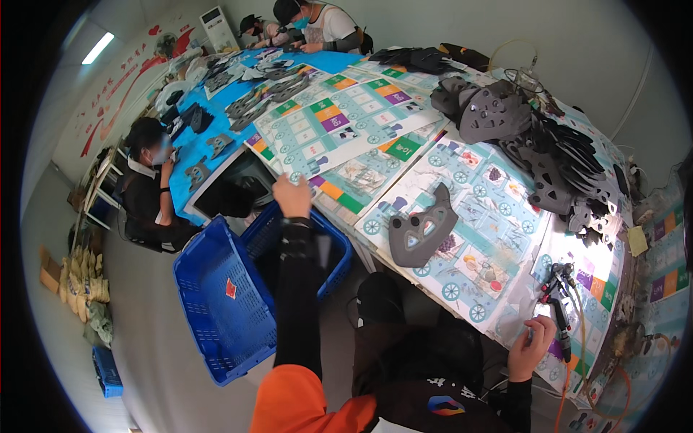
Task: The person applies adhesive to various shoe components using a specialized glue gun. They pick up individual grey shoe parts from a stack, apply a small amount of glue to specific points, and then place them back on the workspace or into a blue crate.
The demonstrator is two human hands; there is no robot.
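Observation:
My left hand [292, 196] is stretched forward at the table's edge, by the corner of a printed sheet [289, 160] and above a blue crate. Its fingers are curled closed; whatever they hold, if anything, does not show. At the right, my right hand [532, 348] rests near the table's front edge with fingers apart and nothing in it. Close beside it lies a black hand tool [559, 310] with red parts and an orange hose. A dark grey curved piece with cut-out holes [424, 229] lies on the patterned table cover [476, 249] between my hands.
A big pile of dark grey pieces [498, 119] covers the table's far right. Blue plastic crates [216, 310] stand below the table at left. More grey pieces [263, 97] lie on the blue tabletop [328, 63]. One person [148, 187] sits at left; others [325, 29] work at the far end.

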